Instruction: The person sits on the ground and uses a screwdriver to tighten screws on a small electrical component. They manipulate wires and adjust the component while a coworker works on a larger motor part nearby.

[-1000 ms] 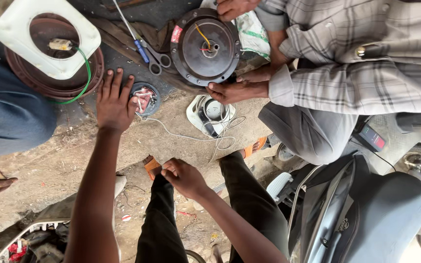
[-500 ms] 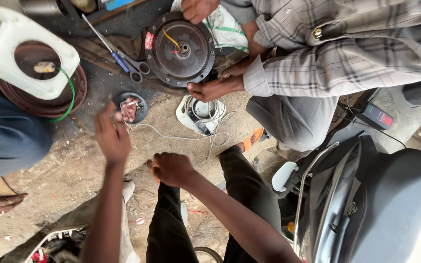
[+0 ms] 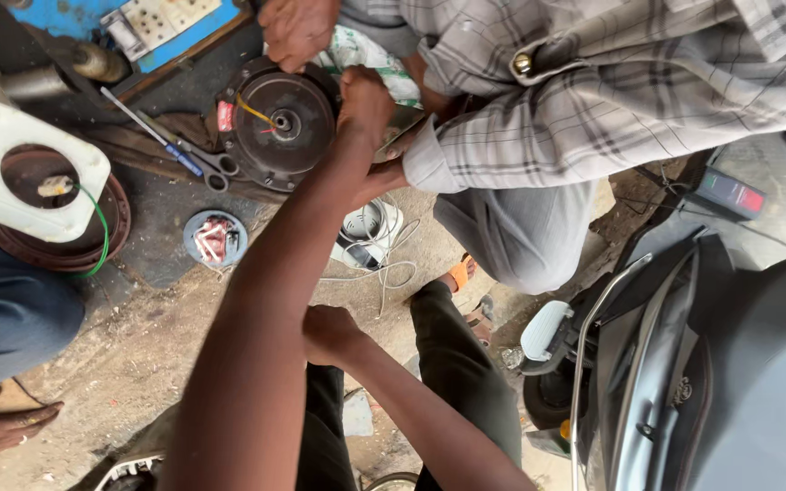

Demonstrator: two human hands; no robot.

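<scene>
The left hand (image 3: 364, 102) is stretched far forward and curled into a fist at the right edge of the round dark motor hub (image 3: 282, 122), which lies flat on the ground among tools. Whether the fist is closed on something or just pressed against the hub's rim is hard to tell, since its back faces the camera and hides the fingers. The right hand (image 3: 329, 333) is drawn in close to the body, loosely closed near the knee, well apart from the hub and holding nothing that shows.

The main risk is crowding. Another person in a checked shirt has one hand (image 3: 295, 29) on the hub's upper rim and the other hand (image 3: 384, 173) low beside the outstretched forearm, so three hands sit within a small space; a slip or sudden pull could pinch fingers against the hub's edge. A yellow wire (image 3: 256, 111) runs across the hub's face and could snag or tear if the hub is turned or dragged. The scissors (image 3: 200, 162) lie just left of the hub, blades near the work, and the coil of white cable (image 3: 367, 238) lies under the reaching arm, where it might catch a wrist. With the arm stretched so far, balance looks poor too.
</scene>
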